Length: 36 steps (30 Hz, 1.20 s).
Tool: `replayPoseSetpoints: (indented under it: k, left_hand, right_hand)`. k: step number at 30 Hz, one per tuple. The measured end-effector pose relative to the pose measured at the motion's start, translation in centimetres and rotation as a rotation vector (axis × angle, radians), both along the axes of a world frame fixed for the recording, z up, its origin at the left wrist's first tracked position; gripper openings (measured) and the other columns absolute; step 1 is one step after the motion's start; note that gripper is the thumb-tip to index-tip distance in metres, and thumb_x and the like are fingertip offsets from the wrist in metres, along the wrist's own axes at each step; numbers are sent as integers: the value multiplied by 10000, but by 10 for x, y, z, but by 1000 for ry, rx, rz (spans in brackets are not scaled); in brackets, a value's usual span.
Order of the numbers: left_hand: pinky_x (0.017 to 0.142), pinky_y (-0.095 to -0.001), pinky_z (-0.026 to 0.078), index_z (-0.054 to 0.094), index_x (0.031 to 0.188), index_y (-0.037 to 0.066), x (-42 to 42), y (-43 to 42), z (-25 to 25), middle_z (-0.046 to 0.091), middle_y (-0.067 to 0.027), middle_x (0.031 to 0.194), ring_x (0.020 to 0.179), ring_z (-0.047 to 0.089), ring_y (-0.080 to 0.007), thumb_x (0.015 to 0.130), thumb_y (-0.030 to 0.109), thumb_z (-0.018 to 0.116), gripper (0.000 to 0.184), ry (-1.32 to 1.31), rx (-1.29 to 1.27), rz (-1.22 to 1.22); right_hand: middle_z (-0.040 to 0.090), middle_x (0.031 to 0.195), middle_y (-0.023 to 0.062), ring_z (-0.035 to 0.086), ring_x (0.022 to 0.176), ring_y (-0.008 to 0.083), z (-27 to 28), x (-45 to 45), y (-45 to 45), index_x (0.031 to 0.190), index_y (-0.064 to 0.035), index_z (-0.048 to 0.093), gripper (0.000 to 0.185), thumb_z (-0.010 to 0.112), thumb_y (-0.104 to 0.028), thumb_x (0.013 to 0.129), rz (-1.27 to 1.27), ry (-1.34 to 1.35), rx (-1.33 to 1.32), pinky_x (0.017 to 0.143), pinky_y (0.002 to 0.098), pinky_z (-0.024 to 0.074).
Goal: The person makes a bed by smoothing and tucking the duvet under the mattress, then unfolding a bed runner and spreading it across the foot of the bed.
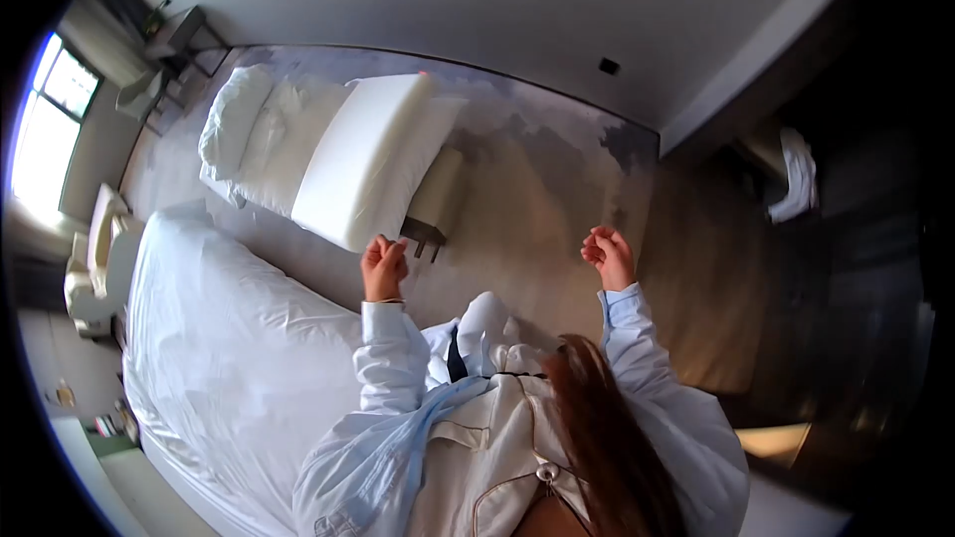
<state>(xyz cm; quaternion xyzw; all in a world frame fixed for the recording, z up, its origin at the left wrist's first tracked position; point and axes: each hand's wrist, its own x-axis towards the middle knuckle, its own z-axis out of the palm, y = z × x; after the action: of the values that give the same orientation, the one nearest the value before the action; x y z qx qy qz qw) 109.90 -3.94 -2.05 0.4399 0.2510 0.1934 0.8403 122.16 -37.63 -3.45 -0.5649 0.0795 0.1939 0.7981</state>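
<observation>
Both my hands are raised in front of me, apart from each other. My left hand has its fingers curled in and shows nothing in them; it appears just below the near end of a bench and a white folded cover. My right hand is over the floor, its fingers bent together, and whether they hold anything small cannot be made out. A large bed with a white sheet lies to the left of my left arm.
White pillows lie beyond the bed, beside the folded cover. An armchair and a window are at the left, a desk at the upper left. A wall runs across the far side. White cloth hangs at the right.
</observation>
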Motion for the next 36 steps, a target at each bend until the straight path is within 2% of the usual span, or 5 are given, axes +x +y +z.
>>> replayPoseSetpoints:
  k: [10, 19, 23, 30, 36]
  left_hand:
    - [260, -193, 152, 297, 559, 171, 181, 138, -99, 331, 47, 456, 299, 239, -43, 704, -6, 527, 324, 264, -59, 514]
    - [312, -195, 187, 280, 575, 157, 585, 168, -10, 293, 60, 459, 345, 260, -34, 714, 12, 568, 352, -44, 40, 37]
    - [335, -199, 188, 249, 553, 148, 677, 208, 23, 295, 60, 464, 364, 250, -31, 711, -11, 557, 381, -104, 45, -1]
    - [305, -215, 137, 212, 529, 170, 688, 309, -53, 253, 68, 448, 322, 241, -36, 711, 4, 559, 425, 170, -126, 536]
    - [303, -214, 120, 210, 530, 169, 703, 361, -19, 232, 75, 435, 310, 200, -28, 726, 25, 561, 426, 176, -201, 923]
  right_hand:
    - [580, 779, 55, 558, 648, 114, -53, 253, 96, 911, -47, 516, 113, 469, -88, 817, 304, -95, -124, 575, 215, 456]
    - [578, 770, 63, 549, 635, 106, -4, 552, 149, 893, -48, 505, 103, 473, -117, 822, 225, -220, -247, 582, 220, 454]
    - [574, 779, 65, 545, 616, 121, -10, 676, 204, 914, -55, 506, 121, 461, -106, 814, 186, -138, -200, 567, 224, 449]
    - [580, 803, 62, 560, 642, 130, -64, 829, 378, 929, -58, 509, 140, 460, -66, 798, 701, -1, -201, 599, 228, 463]
    - [582, 790, 62, 570, 658, 143, -45, 956, 582, 918, -60, 514, 135, 450, -59, 799, 1148, 32, -316, 611, 244, 473]
